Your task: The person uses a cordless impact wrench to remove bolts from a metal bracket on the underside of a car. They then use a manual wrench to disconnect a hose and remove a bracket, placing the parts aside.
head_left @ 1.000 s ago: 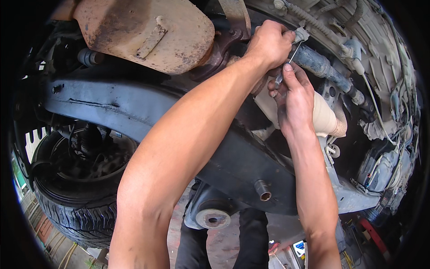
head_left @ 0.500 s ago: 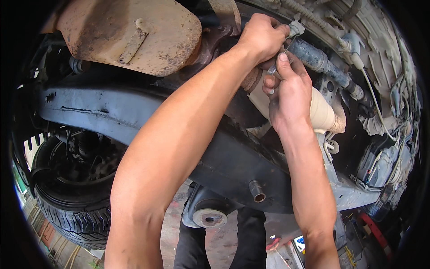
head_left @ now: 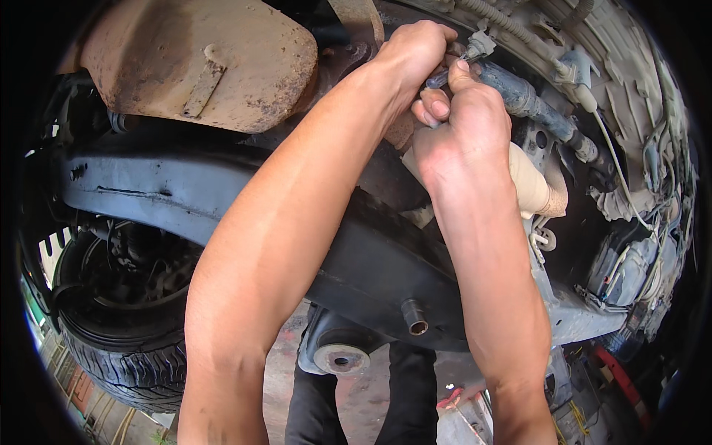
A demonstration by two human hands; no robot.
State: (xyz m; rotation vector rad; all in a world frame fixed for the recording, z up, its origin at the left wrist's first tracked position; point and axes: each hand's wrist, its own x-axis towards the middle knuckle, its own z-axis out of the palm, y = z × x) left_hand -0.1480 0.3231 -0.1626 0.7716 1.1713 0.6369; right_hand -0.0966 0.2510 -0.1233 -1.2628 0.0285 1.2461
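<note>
Both my hands meet high up under a vehicle, beside a pale grey plug-like connector [head_left: 480,46]. My left hand [head_left: 421,50] is closed, its fingertips curled behind the work beside the connector, and what they grip is hidden. My right hand [head_left: 467,111] is closed too, pinching with the thumb a small slim tool with a clear handle [head_left: 437,78]; its exact kind is unclear. A thin tip shows near the connector, but whether it touches cannot be seen. Just right of the fingers runs a dirty blue-grey shaft [head_left: 512,89].
A rusty tan metal shield [head_left: 200,63] hangs at upper left. Below my hands crosses a dark frame beam [head_left: 386,274] with a short pipe stub [head_left: 414,317]. Left stands a tyre [head_left: 130,371]. A beige cylinder [head_left: 530,182], wiring and hoses [head_left: 630,274] lie right.
My right hand has turned and shifted slightly left and up, nearer the left hand. The clear handle has swung with it. My left hand has moved a little left, and the view has shifted slightly.
</note>
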